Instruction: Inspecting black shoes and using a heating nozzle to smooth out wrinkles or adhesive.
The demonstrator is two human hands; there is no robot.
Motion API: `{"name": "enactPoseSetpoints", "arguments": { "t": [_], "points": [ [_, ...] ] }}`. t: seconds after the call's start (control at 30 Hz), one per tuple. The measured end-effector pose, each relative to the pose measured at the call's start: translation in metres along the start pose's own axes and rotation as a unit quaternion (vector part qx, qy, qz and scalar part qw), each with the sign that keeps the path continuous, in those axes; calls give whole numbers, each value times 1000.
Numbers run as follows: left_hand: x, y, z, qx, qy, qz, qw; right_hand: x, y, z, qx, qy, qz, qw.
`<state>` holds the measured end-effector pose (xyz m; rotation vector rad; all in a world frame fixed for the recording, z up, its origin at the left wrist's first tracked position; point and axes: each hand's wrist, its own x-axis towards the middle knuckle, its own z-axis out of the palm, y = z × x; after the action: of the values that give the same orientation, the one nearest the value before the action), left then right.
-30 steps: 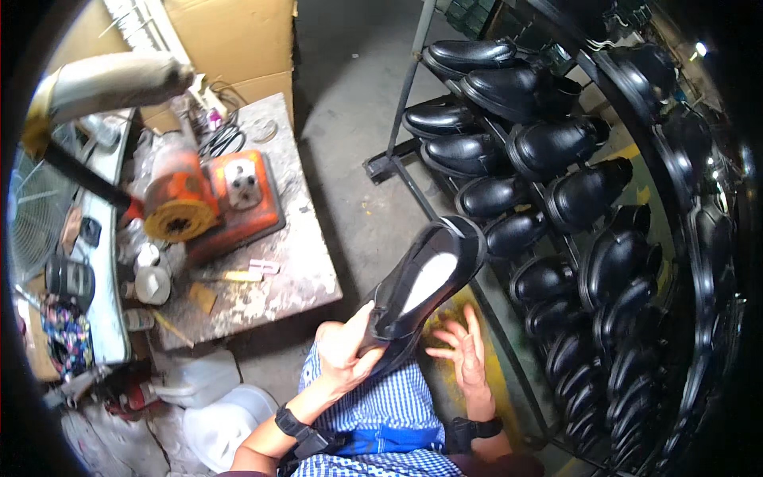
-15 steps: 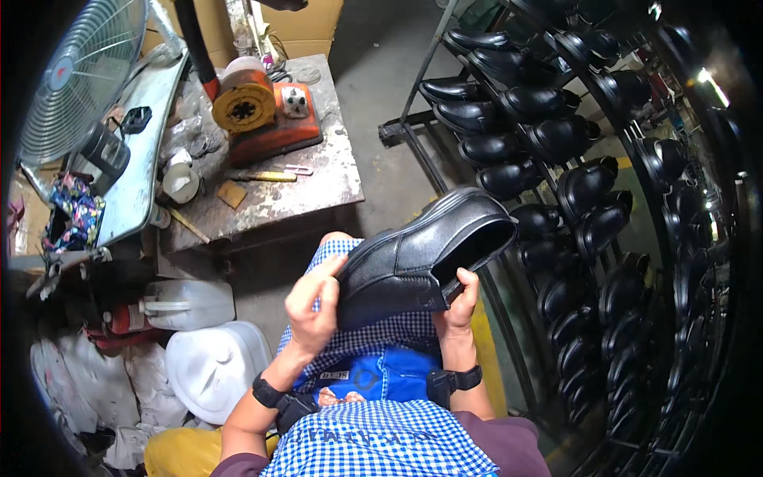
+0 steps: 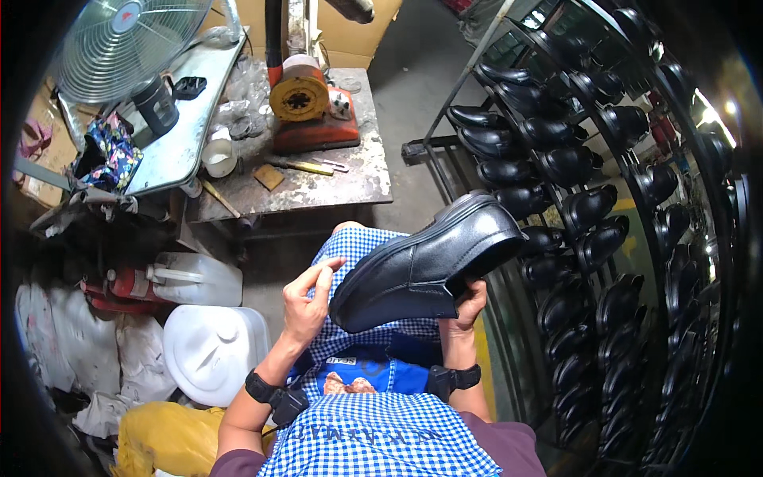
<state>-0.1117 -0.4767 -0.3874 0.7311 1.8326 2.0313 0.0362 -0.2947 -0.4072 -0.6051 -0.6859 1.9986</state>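
A black leather slip-on shoe [image 3: 421, 266] is held above my lap, toe to the left and heel raised to the right. My right hand [image 3: 467, 308] grips it at the opening, the fingers partly hidden by the shoe's side. Beside the toe is my left hand [image 3: 306, 306], its index finger and thumb stretched out and apart. It holds nothing; whether it brushes the toe is hard to tell. A blue-and-white checked apron [image 3: 373, 433] covers my lap beneath the shoe.
Racks of black shoes [image 3: 572, 163] fill the right side. Ahead, a worn table [image 3: 369, 171] bears an orange machine [image 3: 318, 135] and a yellow-handled tool [image 3: 310, 168]. At left are a fan [image 3: 119, 48], a white jug [image 3: 207, 278] and a white lidded container [image 3: 214, 350].
My left hand has come off the shoe's toe and moved slightly left. The shoe has tilted a little, showing more of its side, while my right hand keeps its grip. The view has shifted.
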Motion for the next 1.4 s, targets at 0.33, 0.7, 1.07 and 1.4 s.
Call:
{"name": "enactPoseSetpoints", "arguments": {
  "t": [0.33,0.7,1.07,1.4],
  "points": [
    [-6,-10,-5,18,-70,-28,997,-22,6,11,-9,0,46,999],
    [13,-13,-3,-100,-133,-201,965,-29,1,27,-37,-121,132,983],
    [15,-27,-12,-39,-176,-218,959,-17,14,26,-77,-83,153,982],
    [16,-52,-1,-186,-173,-313,915,7,17,11,-117,-187,221,950]
  ]
}}
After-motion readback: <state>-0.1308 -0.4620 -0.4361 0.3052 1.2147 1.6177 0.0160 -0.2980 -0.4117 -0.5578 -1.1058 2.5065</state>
